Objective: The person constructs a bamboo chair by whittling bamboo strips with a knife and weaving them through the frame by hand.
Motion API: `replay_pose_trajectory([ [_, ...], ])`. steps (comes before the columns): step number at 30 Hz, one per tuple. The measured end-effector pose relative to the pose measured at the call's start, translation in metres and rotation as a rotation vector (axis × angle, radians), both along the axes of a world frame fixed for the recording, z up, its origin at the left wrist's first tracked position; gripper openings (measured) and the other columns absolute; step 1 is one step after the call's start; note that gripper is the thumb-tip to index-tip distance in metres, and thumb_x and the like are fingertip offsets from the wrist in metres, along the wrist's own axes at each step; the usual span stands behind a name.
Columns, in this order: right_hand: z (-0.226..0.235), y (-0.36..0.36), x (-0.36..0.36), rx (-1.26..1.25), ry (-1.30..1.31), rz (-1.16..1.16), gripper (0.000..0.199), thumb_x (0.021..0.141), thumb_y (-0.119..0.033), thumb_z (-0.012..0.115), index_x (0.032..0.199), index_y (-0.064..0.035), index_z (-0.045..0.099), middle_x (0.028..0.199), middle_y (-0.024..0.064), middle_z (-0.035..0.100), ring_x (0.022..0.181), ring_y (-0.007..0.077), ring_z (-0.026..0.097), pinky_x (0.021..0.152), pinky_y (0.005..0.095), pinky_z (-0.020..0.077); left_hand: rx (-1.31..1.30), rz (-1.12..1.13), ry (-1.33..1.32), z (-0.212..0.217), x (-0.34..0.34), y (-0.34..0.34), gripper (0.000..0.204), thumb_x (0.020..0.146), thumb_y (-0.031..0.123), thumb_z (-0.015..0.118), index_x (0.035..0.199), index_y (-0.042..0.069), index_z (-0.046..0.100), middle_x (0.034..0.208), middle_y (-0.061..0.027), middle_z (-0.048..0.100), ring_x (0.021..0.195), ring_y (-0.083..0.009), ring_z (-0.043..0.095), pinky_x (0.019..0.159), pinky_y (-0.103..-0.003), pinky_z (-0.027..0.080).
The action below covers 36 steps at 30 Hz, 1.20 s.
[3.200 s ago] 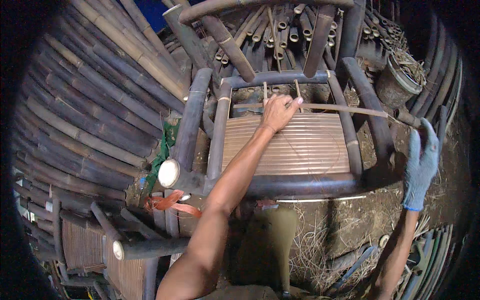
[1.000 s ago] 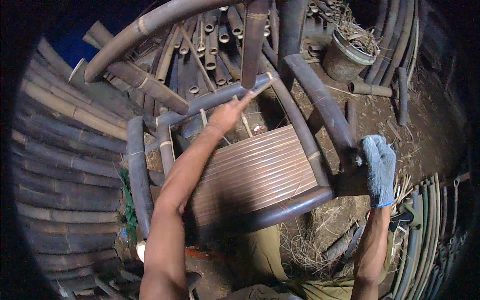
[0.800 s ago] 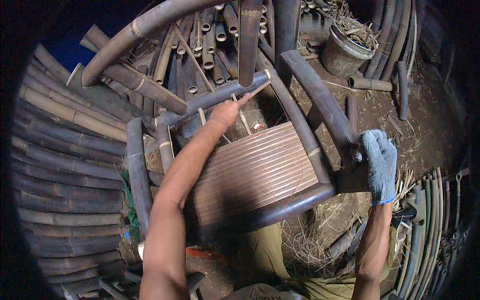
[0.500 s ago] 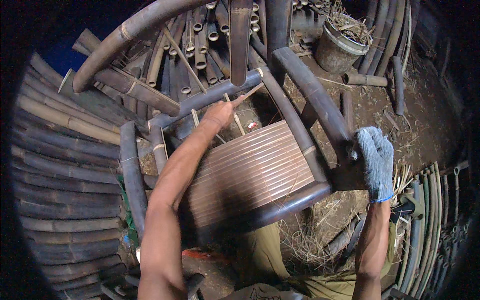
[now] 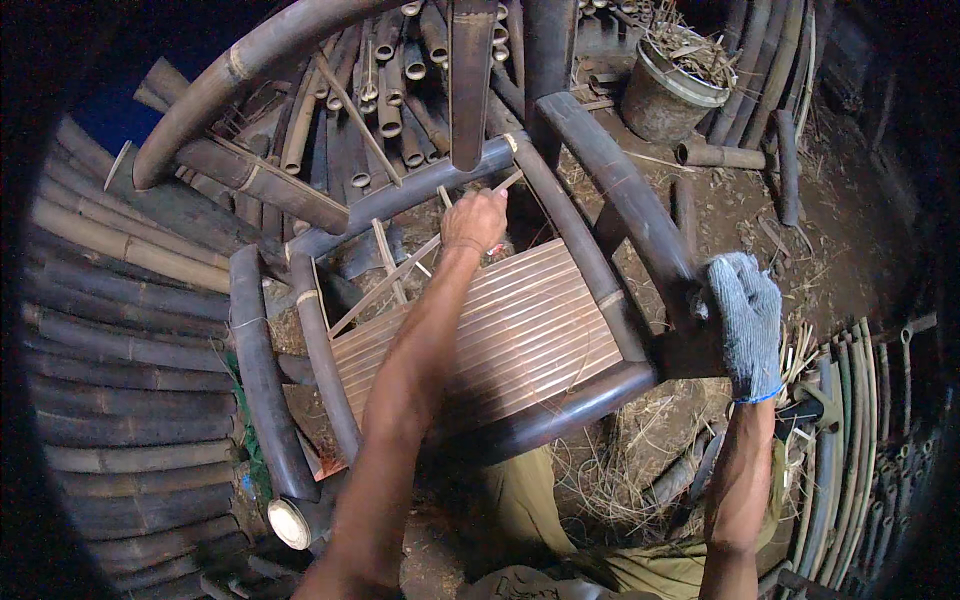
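Observation:
A dark bamboo chair frame point(image 5: 590, 400) with a seat of pale thin slats point(image 5: 520, 340) stands below me. My bare left hand point(image 5: 475, 218) reaches to the seat's far edge and is closed on a thin pale bamboo strip point(image 5: 390, 280) that runs from its fingers down to the left across the gap behind the slats. My right hand point(image 5: 742, 315), in a grey knitted glove, grips the end of the chair's right armrest pole point(image 5: 620, 190).
Dark bamboo poles point(image 5: 120, 330) are stacked at the left, and cut bamboo tubes point(image 5: 390, 90) lie behind the chair. A bucket of scraps point(image 5: 672, 90) stands at the back right. Bent poles point(image 5: 860, 420) lean at the right. Dry straw covers the dirt floor.
The view has swung left, so the chair now sits turned and nearer. My left hand stays at the seat's far edge with the strip. My right hand has taken hold of the armrest end.

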State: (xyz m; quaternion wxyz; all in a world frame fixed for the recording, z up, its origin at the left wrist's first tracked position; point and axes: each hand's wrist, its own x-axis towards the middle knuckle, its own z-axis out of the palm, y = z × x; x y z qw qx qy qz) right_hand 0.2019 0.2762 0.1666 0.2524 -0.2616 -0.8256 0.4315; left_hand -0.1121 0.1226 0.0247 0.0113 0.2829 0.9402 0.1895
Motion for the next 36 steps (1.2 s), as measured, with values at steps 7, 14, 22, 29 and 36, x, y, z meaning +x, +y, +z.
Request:
replay_pose_trajectory([
  [7, 0.0, -0.004, -0.003, -0.02, -0.007, -0.007, 0.026, 0.095, -0.027, 0.06, 0.087, -0.0026, 0.066, 0.07, 0.0035, 0.062, 0.062, 0.0122, 0.057, 0.06, 0.0297, 0.0449, 0.02, 0.023, 0.11, -0.026, -0.034, -0.008, 0.036, 0.095, 0.028, 0.045, 0.089, 0.007, 0.073, 0.098, -0.0189, 0.071, 0.093, -0.0386, 0.068, 0.086, -0.051, 0.051],
  [14, -0.001, -0.002, 0.002, -0.049, -0.016, 0.02, 0.024, 0.096, -0.025, 0.06, 0.086, -0.0027, 0.066, 0.072, 0.0026, 0.061, 0.064, 0.0115, 0.056, 0.062, 0.029, 0.0438, -0.131, -0.124, 0.118, -0.019, -0.017, -0.003, 0.036, 0.095, 0.027, 0.044, 0.089, 0.009, 0.074, 0.097, -0.0169, 0.072, 0.092, -0.0352, 0.068, 0.085, -0.052, 0.047],
  [22, 0.003, -0.006, -0.006, 0.189, -0.022, 0.043, 0.028, 0.087, -0.019, 0.067, 0.11, -0.0026, 0.063, 0.098, 0.0103, 0.065, 0.092, 0.0229, 0.062, 0.085, 0.0355, 0.049, 0.036, -0.187, 0.16, 0.004, 0.047, -0.036, 0.037, 0.098, 0.033, 0.047, 0.113, 0.008, 0.069, 0.128, -0.0135, 0.058, 0.123, -0.0327, 0.051, 0.103, -0.053, 0.033],
  [29, 0.013, -0.05, -0.105, 1.093, -0.103, 0.554, 0.059, 0.081, -0.01, 0.062, 0.137, -0.0029, 0.046, 0.138, 0.0208, 0.049, 0.13, 0.0417, 0.044, 0.113, 0.0462, 0.0326, -0.061, -0.007, 0.164, -0.023, 0.081, -0.101, 0.072, 0.091, 0.053, 0.052, 0.137, -0.002, 0.047, 0.122, -0.0215, 0.06, 0.12, -0.0345, 0.052, 0.11, -0.047, 0.03],
  [36, -0.025, -0.035, -0.143, 1.032, -0.754, 0.744, 0.033, 0.088, -0.017, 0.06, 0.118, -0.0025, 0.06, 0.104, 0.0193, 0.067, 0.104, 0.0394, 0.062, 0.096, 0.0431, 0.047, -0.047, -0.088, -0.209, 0.018, 0.076, -0.104, 0.088, 0.073, 0.068, 0.066, 0.127, -0.002, 0.058, 0.122, -0.0219, 0.062, 0.118, -0.034, 0.056, 0.101, -0.042, 0.039],
])
